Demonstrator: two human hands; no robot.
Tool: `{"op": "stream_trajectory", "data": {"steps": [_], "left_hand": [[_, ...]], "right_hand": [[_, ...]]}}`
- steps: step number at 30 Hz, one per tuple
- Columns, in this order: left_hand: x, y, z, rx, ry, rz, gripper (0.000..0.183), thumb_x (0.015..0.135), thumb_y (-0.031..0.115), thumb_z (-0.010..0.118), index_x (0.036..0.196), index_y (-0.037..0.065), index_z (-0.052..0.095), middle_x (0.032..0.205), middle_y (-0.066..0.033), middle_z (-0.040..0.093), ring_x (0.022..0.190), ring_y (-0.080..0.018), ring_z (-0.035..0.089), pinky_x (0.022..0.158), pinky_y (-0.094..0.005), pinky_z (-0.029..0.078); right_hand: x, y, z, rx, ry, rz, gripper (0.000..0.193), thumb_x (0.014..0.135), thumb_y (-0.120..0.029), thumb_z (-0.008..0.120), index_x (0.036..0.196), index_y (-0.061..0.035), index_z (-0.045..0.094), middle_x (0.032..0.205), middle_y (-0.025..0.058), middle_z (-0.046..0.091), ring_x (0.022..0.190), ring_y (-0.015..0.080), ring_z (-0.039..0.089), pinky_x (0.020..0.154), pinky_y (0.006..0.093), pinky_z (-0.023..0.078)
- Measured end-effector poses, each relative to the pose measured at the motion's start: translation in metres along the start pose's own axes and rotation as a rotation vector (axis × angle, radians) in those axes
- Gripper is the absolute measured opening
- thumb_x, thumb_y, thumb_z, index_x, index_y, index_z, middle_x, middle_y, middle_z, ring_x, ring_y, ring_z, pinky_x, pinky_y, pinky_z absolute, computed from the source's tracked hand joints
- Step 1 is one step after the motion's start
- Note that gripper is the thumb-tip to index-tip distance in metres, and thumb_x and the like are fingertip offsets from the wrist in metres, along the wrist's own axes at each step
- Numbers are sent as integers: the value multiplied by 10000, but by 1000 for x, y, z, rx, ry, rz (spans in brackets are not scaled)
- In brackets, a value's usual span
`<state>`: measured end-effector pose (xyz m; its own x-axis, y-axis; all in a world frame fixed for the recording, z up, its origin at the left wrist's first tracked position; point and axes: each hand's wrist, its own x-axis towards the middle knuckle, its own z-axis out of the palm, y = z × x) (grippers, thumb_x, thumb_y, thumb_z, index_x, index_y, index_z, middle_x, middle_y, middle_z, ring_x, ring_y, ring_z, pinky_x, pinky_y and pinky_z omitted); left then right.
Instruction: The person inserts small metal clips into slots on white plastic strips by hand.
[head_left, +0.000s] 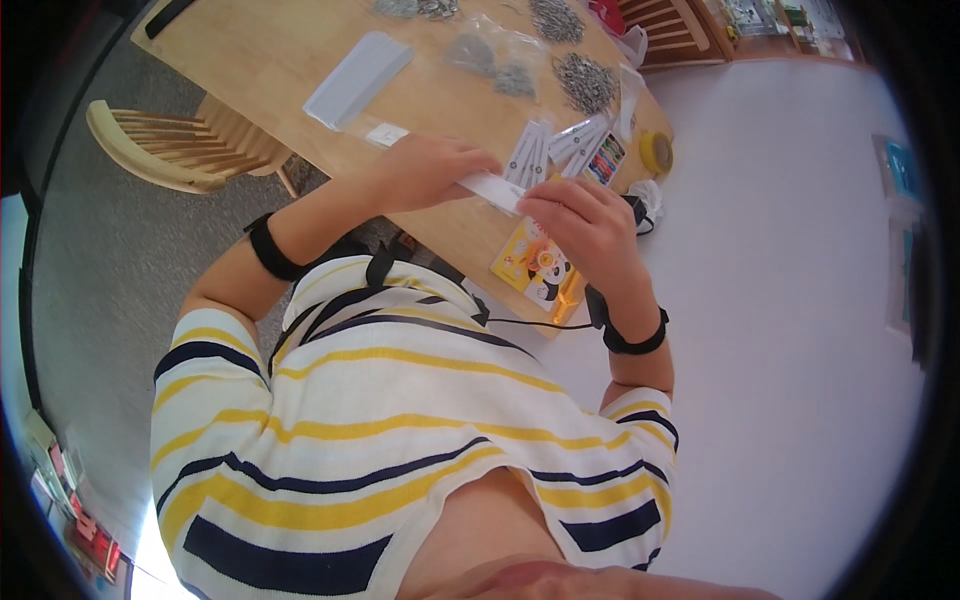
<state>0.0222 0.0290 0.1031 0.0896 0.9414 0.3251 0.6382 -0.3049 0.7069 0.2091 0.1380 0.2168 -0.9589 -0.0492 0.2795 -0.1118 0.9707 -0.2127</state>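
Note:
My left hand [428, 172] and my right hand [588, 222] are above the table's near edge, closed on the two ends of a narrow white paper strip [492, 190]. Small dark print shows at the strip's right end. Just beyond the hands lie several similar white printed strips [527, 155], with more white strips [580, 138] to their right. A flat stack of white strips [358, 80] rests farther left. Near my left hand a small white piece [386, 134] lies at the table edge. The fingertips are partly hidden by the hands.
Piles of small grey metal pieces [585, 82] and clear plastic bags [495, 62] of grey pieces lie on the wooden table [265, 60]. At right are a yellow tape roll [656, 152], colourful sticks [605, 158] and a yellow picture book [530, 262]. A wooden chair [190, 150] stands left.

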Motion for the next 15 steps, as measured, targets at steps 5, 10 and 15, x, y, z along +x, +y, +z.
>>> {"op": "stream_trajectory", "data": {"steps": [5,10,15], "left_hand": [[2,-1,3,16,21,52,300,753,198,647,1034,154,552,907,-60,609,853,-272,587,710,-377,472],[4,3,4,-73,26,64,334,725,165,668,1035,131,548,887,-76,607,849,-289,580,716,-381,461],[5,6,4,-123,-5,73,315,760,235,661,1031,138,534,854,-95,607,817,-310,583,694,-393,460]], "right_hand": [[7,-7,2,-117,0,-46,212,626,-104,615,835,-116,645,854,-16,604,762,155,585,614,263,463],[10,-10,6,-121,-12,-59,223,630,-109,615,852,-120,639,857,-21,610,768,154,585,628,266,460],[14,-10,5,-101,-21,-107,197,655,-91,621,851,-110,628,847,-18,636,752,143,595,632,264,462]]}}
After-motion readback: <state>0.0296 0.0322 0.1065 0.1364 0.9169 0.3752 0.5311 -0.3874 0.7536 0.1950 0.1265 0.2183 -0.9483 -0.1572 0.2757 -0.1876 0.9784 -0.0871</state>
